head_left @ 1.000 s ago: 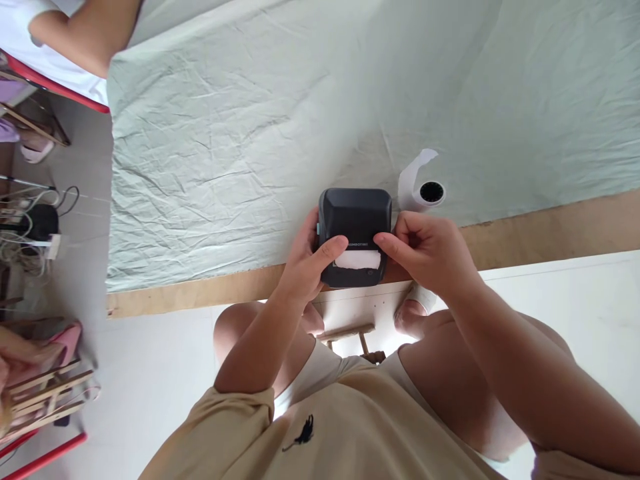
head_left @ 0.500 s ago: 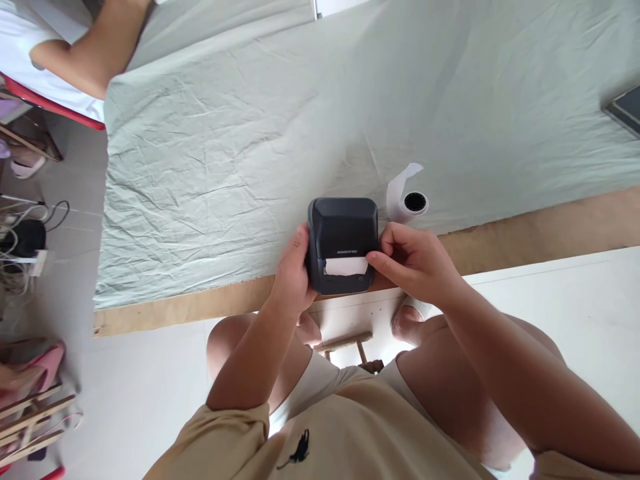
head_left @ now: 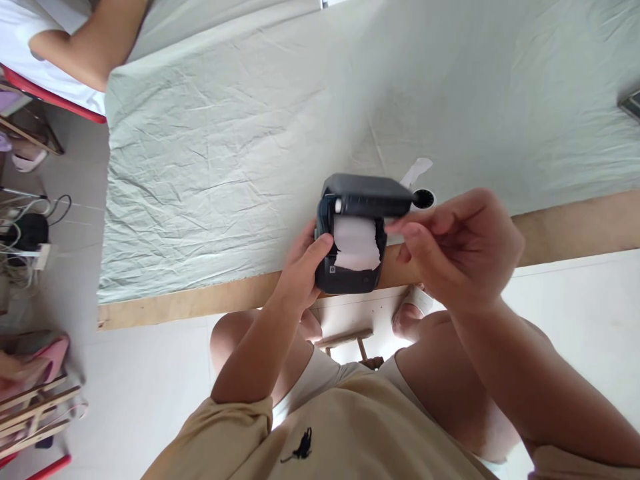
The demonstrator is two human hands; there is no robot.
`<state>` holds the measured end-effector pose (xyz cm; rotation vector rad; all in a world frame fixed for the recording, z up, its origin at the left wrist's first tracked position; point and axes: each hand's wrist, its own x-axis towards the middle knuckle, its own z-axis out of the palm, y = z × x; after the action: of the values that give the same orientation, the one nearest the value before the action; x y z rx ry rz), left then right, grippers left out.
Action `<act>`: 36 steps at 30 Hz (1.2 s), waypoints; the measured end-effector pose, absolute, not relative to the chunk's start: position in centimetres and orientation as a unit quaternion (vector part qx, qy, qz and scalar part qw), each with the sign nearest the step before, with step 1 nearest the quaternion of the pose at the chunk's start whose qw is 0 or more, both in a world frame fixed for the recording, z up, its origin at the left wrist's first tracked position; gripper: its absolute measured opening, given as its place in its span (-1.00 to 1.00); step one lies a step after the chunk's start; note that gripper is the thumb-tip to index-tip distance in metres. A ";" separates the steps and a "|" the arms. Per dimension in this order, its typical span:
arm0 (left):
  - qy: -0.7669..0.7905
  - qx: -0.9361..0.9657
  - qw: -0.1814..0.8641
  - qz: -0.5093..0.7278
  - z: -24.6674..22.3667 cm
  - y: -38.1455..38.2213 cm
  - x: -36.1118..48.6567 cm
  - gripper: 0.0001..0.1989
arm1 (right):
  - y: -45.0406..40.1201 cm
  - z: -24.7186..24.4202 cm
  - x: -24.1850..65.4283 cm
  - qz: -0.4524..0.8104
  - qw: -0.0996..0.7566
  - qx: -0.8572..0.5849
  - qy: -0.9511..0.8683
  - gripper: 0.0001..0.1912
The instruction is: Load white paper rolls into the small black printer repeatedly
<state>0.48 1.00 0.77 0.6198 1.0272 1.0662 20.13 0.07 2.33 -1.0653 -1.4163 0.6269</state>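
The table is the largest thing here, its pale cloth creased and stopping short of a bare wooden edge. At the far left corner another person's arm shows, well apart from the work. The printer, dark and boxy, is at the near edge of the table, in front of the wearer; whether it rests on the wood or is lifted off it, I cannot tell. The right hand is at the printer's right side, thumb and forefinger extended beside the lid's end; it is blurred, so I cannot tell whether they grip, touch or stand clear. The left hand is clamped on the printer's left side, thumb over the top by the paper. The lid stands raised, hinged at the far side. The roll, white with a dark core, is just beyond the right hand, a loose strip trailing from it. Paper lies across the printer's mouth, its near end ragged. The printer should handle as light, stiff and rather smooth, best held by its body sides; the lid's hinge looks the part to spare. The paper is likely soft and easily torn, best taken by its edges.
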 end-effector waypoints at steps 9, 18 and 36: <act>0.468 0.311 0.681 0.470 1.1 0.7 0.4 -0.44 | 1.6 4.7 18.9 0.059 0.203 -0.560 -0.801 -0.79; 0.482 0.295 0.689 0.454 1.3 0.7 0.5 -0.41 | 1.5 6.9 21.7 0.260 0.247 -0.525 -0.772 -0.74; 0.476 0.270 0.698 0.462 1.3 1.0 0.4 -0.44 | 5.8 -0.5 31.2 0.075 0.333 -0.721 -0.603 -0.50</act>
<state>0.44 1.01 1.30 0.6024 1.0606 1.0298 31.17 5.79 -0.53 -1.8842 -1.5738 0.1967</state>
